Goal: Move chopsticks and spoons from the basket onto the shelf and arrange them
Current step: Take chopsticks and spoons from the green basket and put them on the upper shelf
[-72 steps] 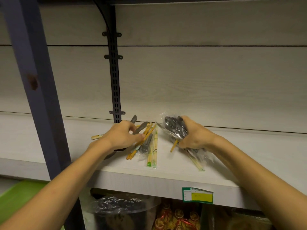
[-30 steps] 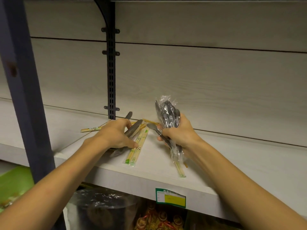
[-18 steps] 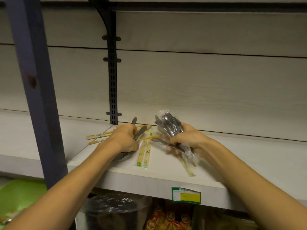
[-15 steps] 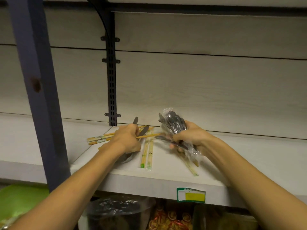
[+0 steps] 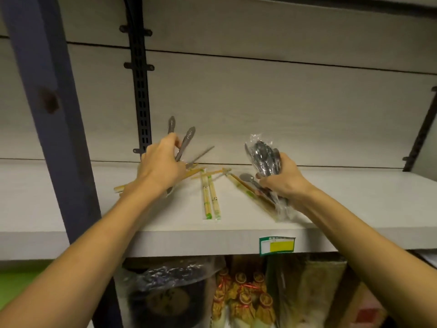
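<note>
My left hand (image 5: 160, 168) grips several loose metal spoons (image 5: 185, 143) by their handles, which stick up above the white shelf (image 5: 354, 202). My right hand (image 5: 281, 179) holds a clear plastic bag of spoons (image 5: 263, 157) upright, with one loose spoon (image 5: 250, 182) under its fingers. Two wrapped chopstick pairs (image 5: 209, 197) lie side by side between my hands. More wrapped chopsticks (image 5: 246, 190) lie slanted under my right hand, and another pair (image 5: 119, 188) pokes out left of my left wrist. No basket shows clearly.
A dark blue upright post (image 5: 49, 110) stands at the left, and a black slotted rail (image 5: 140, 91) runs up the back wall. A green and yellow price label (image 5: 277, 245) sits on the shelf edge. Bagged goods (image 5: 236, 294) fill the shelf below.
My left hand has lifted its spoons off the shelf and tipped their handles upward. My right hand has drawn to the right with the bag, widening the gap between the hands.
</note>
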A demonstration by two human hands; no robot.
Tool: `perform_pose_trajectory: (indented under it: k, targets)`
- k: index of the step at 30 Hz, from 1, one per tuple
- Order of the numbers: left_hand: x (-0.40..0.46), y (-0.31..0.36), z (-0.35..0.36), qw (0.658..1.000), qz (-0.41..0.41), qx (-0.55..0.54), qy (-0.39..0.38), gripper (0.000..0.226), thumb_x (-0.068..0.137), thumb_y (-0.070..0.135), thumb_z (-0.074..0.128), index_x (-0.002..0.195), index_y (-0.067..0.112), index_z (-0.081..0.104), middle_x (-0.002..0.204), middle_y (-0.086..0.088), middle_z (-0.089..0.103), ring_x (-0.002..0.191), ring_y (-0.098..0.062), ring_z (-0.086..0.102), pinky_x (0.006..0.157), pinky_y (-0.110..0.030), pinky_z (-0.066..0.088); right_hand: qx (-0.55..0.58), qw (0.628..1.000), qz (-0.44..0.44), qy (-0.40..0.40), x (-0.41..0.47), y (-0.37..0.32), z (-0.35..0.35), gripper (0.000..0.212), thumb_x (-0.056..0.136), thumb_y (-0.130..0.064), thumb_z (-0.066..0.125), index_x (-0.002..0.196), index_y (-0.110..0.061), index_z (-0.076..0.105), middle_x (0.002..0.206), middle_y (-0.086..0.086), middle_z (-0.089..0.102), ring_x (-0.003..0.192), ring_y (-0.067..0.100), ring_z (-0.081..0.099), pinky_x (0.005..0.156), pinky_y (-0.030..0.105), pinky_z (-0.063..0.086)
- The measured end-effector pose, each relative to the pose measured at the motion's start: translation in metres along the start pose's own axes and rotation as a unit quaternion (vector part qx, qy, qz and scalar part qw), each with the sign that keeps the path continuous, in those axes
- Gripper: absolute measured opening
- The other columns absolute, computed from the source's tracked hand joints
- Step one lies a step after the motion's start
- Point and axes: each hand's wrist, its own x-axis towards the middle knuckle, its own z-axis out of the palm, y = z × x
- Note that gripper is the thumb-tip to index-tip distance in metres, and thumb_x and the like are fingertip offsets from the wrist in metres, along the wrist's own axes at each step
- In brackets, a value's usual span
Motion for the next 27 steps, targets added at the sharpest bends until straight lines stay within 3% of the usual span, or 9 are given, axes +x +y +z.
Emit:
perform_pose_trajectory:
  k: [4,6,8,12,15,18,20,24,27]
  targets:
    - [-0.004,0.008,-0.006,0.995,-0.021,-0.090,0.048,0.021,0.082,0.010,0.065,0.099,0.021,0.057,0.071,-0.004,0.058,0.068,-0.025,0.056,0.056,-0.031,0.038,-0.006,1.000,0.000,0.013,-0.002,0.003,-0.004,0.066,0.076,-0.003,0.076,0.131,-0.014,0.042,0.104,0.003,0.057,0.096,0.024,0.062,0.084,0.040,0.056]
    - [0.000,0.020,-0.007,0.991,-0.024,-0.127,0.042,0.022,0.081,0.010,0.067,0.099,0.021,0.058,0.066,-0.001,0.055,0.062,-0.020,0.053,0.057,-0.031,0.042,0.006,1.000,0.005,0.023,-0.005,0.006,-0.014,0.063,0.077,0.002,0.073,0.130,-0.014,0.041,0.107,0.007,0.058,0.079,0.020,0.065,0.058,0.028,0.055]
    - [0.005,0.039,0.001,0.988,-0.022,-0.153,-0.009,0.027,0.079,0.010,0.069,0.100,0.023,0.058,0.063,-0.001,0.053,0.056,-0.019,0.050,0.056,-0.030,0.043,0.019,0.999,0.017,0.040,-0.009,0.011,-0.029,0.061,0.079,0.004,0.069,0.130,-0.014,0.040,0.103,0.008,0.060,0.063,0.018,0.067,0.039,0.020,0.045]
    - [0.008,0.088,0.043,0.977,-0.010,-0.191,-0.093,0.030,0.075,0.011,0.072,0.099,0.024,0.060,0.064,-0.003,0.056,0.053,-0.021,0.051,0.050,-0.026,0.038,0.037,0.995,0.036,0.085,-0.018,0.030,-0.074,0.062,0.081,0.000,0.070,0.131,-0.016,0.038,0.095,0.006,0.063,0.062,0.020,0.070,0.040,0.023,0.045]
    - [0.006,0.132,0.073,0.969,0.002,-0.207,-0.134,0.029,0.075,0.010,0.072,0.097,0.025,0.059,0.063,-0.003,0.057,0.046,-0.018,0.050,0.045,-0.023,0.034,0.046,0.991,0.054,0.113,-0.021,0.046,-0.121,0.058,0.082,0.002,0.067,0.128,-0.017,0.037,0.101,0.014,0.065,0.048,0.012,0.064,0.035,0.017,0.040]
    - [0.005,0.182,0.105,0.963,0.011,-0.214,-0.163,0.029,0.077,0.013,0.072,0.098,0.027,0.058,0.066,-0.003,0.058,0.048,-0.018,0.052,0.045,-0.022,0.035,0.056,0.988,0.063,0.129,-0.015,0.065,-0.178,0.054,0.081,0.007,0.064,0.126,-0.012,0.041,0.091,0.014,0.064,0.062,0.026,0.067,0.047,0.029,0.051]
    - [0.005,0.216,0.131,0.958,0.018,-0.226,-0.175,0.030,0.076,0.012,0.072,0.099,0.026,0.058,0.066,-0.006,0.059,0.047,-0.020,0.052,0.045,-0.023,0.036,0.041,0.988,0.064,0.138,-0.008,0.079,-0.220,0.044,0.081,0.009,0.061,0.119,-0.006,0.045,0.077,0.014,0.064,0.063,0.030,0.066,0.049,0.032,0.050]
    - [0.001,0.287,0.194,0.948,0.002,-0.229,-0.221,0.031,0.076,0.009,0.071,0.099,0.023,0.056,0.065,-0.007,0.060,0.047,-0.020,0.052,0.045,-0.022,0.038,0.020,0.984,0.095,0.149,0.003,0.112,-0.301,0.047,0.081,0.011,0.059,0.121,-0.007,0.043,0.086,0.021,0.065,0.038,0.014,0.059,0.034,0.017,0.040]
    - [-0.003,0.330,0.243,0.933,-0.039,-0.246,-0.259,0.031,0.075,0.008,0.070,0.100,0.021,0.056,0.074,-0.011,0.063,0.053,-0.022,0.053,0.049,-0.024,0.040,-0.007,0.986,0.106,0.130,0.018,0.138,-0.353,0.040,0.080,0.016,0.054,0.116,-0.001,0.045,0.062,0.014,0.067,0.035,0.013,0.057,0.035,0.020,0.045]
